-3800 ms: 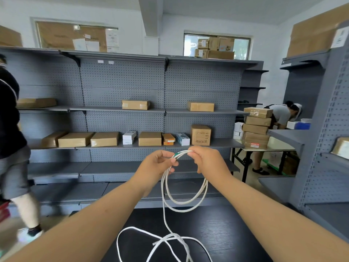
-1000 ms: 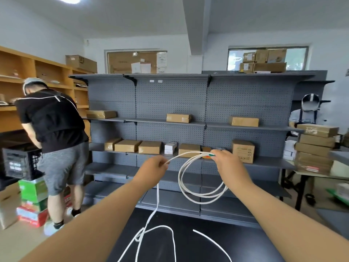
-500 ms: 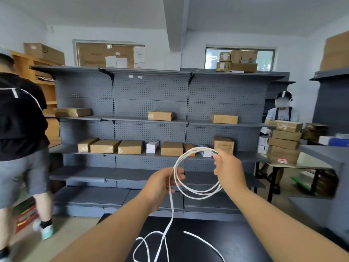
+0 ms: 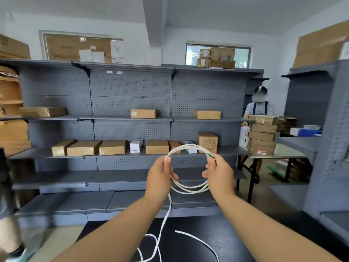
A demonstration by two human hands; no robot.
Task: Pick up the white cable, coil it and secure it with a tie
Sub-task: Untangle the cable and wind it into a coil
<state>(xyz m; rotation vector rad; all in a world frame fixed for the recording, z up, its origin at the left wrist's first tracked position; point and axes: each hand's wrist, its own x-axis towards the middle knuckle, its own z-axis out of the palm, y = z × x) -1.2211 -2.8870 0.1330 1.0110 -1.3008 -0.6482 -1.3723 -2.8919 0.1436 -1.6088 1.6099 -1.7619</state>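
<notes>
Two hands: left hand (image 4: 160, 178), right hand (image 4: 220, 176). One white cable (image 4: 188, 188), roughly three loops in coil. Upper-shelf cartons (image 4: 143, 113): three. Lower-shelf cartons (image 4: 112, 147): four flat, one upright, plus one small orange box (image 4: 174, 146). White boxes (image 4: 136, 145): two stacked, one behind coil. Stacked cartons (image 4: 262, 136) on table: five. Window cartons (image 4: 222, 64): about five. Bystander (image 4: 259, 108) at right: one; blurred second person (image 4: 5, 186) at left edge: one.

White cable (image 4: 189, 188) with what looks like a green tip; black tabletop (image 4: 236, 241); grey dotted shelving (image 4: 132, 103); brown boxes (image 4: 112, 147).
</notes>
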